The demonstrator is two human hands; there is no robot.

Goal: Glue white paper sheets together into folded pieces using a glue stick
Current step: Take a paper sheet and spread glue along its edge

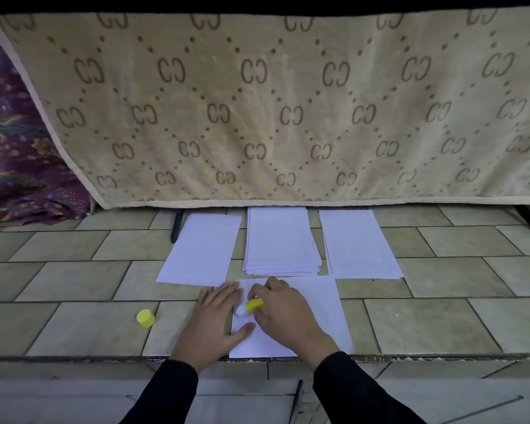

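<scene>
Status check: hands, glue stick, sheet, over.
Left hand flat, pressing the front sheet. Right hand grips glue stick, tip at sheet's left edge. Cap off, lying apart to the left, nothing blocking.

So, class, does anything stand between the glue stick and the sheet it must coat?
Nothing visible. The right hand holds the glue stick, its white tip at the left edge of the sheet. The cap is off, lying on the tiles to the left. The left hand rests flat beside the tip, not under it.
</scene>
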